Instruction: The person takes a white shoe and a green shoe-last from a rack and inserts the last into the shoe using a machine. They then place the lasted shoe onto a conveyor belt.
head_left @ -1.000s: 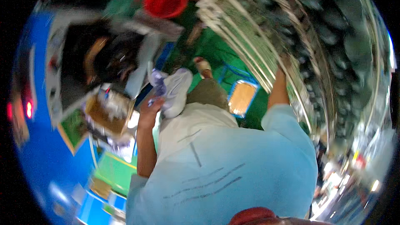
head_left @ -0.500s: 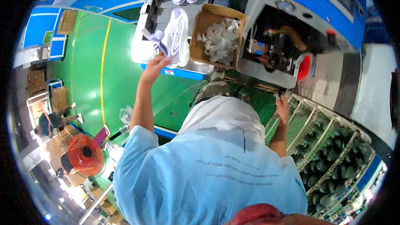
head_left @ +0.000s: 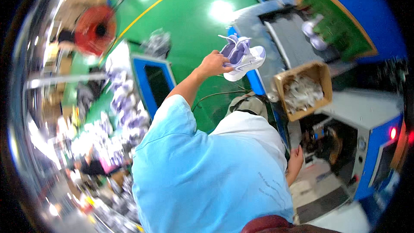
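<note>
A white and lavender sneaker (head_left: 245, 60) hangs in the air at the upper middle, its toe to the right and its collar upward. My left hand (head_left: 214, 63) is closed on it at the heel end. My right hand (head_left: 296, 159) is low on the right, beside my body and near the machine, with its fingers curled. What it holds, if anything, is too small and blurred to name. Right of the sneaker, a cardboard box (head_left: 326, 84) holds crumpled white pieces.
A grey conveyor (head_left: 284, 39) carries more sneakers (head_left: 315, 36) beside a green flap curtain (head_left: 345, 34). A blue and grey machine (head_left: 371, 108) with a red light stands at right. On the left are a red fan (head_left: 92, 30), a blue-edged table (head_left: 140, 71) and many piled shoes (head_left: 123, 99).
My view and body have turned to the left. The sneaker has come away from the conveyor end in my left hand. My right hand now lies closer to my body.
</note>
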A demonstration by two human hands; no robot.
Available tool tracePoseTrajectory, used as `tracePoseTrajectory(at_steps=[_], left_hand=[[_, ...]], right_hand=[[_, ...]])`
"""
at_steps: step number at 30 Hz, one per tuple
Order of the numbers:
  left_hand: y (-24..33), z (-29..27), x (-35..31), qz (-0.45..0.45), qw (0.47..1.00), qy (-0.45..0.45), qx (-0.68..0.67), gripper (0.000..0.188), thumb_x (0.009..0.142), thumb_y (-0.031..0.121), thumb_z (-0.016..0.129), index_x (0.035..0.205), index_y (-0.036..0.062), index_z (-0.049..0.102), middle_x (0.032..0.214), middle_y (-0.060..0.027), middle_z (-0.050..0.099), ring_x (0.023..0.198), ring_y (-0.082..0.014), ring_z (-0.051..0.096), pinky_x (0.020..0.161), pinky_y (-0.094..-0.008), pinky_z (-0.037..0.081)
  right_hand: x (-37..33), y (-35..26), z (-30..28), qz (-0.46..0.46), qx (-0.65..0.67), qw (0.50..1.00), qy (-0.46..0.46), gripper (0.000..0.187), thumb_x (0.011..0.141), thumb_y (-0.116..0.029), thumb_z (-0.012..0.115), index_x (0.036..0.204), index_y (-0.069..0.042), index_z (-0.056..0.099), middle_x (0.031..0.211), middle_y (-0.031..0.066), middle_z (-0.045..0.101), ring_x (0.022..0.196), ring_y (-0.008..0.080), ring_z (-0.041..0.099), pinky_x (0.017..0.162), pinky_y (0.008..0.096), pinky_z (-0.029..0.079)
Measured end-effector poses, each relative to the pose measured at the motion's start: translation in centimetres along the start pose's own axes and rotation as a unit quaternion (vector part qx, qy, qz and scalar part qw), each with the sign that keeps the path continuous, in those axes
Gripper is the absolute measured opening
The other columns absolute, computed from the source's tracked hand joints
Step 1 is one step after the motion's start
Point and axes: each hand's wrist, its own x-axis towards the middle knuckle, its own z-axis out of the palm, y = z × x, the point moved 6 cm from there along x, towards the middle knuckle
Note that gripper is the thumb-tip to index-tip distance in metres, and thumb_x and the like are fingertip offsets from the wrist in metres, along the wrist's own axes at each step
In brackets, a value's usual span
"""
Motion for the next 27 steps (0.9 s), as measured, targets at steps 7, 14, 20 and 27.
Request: tracePoseTrajectory(at_steps=[7, 14, 20, 27], left_hand=[[-10.5, -6.8, -32.4, -0.238, 0.951, 0.185, 0.064, 0.040, 0.076, 0.044, 0.077, 0.094, 0.0086, 0.077, 0.096, -0.0143, 0.072, 0.103, -0.0357, 0.061, 0.093, -0.0450, 0.050], [-16.4, -14.9, -68.0, -0.596, 0.715, 0.341, 0.128, 0.053, 0.079, 0.043, 0.078, 0.116, 0.0070, 0.070, 0.118, -0.0159, 0.069, 0.109, -0.0324, 0.066, 0.094, -0.0415, 0.052], [-18.3, -18.4, -68.4, -0.768, 0.268, 0.572, 0.105, 0.052, 0.089, 0.038, 0.053, 0.116, -0.0068, 0.060, 0.120, -0.0296, 0.063, 0.101, -0.0448, 0.066, 0.091, -0.0516, 0.052], [-19.6, 1.3, -26.4, -0.498, 0.783, 0.369, -0.047, 0.026, 0.092, 0.025, 0.059, 0.103, 0.0035, 0.069, 0.102, -0.0206, 0.072, 0.095, -0.0389, 0.069, 0.084, -0.0446, 0.055]], right_hand=[[1.9, -9.5, 0.7, -0.163, -0.197, 0.963, -0.081, 0.056, 0.095, -0.023, 0.064, 0.146, -0.005, 0.049, 0.135, 0.0211, 0.061, 0.123, 0.0333, 0.060, 0.100, 0.0404, 0.047], [4.7, -8.4, 6.0, -0.254, -0.257, 0.922, -0.142, 0.053, 0.091, -0.024, 0.068, 0.139, -0.004, 0.055, 0.122, 0.0240, 0.066, 0.108, 0.0345, 0.065, 0.093, 0.0432, 0.049], [-0.4, -12.7, 7.1, -0.321, -0.213, 0.907, -0.170, 0.040, 0.091, -0.023, 0.067, 0.121, 0.002, 0.062, 0.117, 0.0235, 0.064, 0.109, 0.0345, 0.061, 0.095, 0.0429, 0.046], [-2.7, -19.0, -5.0, -0.426, -0.205, 0.847, 0.242, 0.027, 0.101, -0.022, 0.060, 0.118, -0.003, 0.070, 0.116, 0.0091, 0.071, 0.095, 0.0222, 0.069, 0.086, 0.0312, 0.054]])
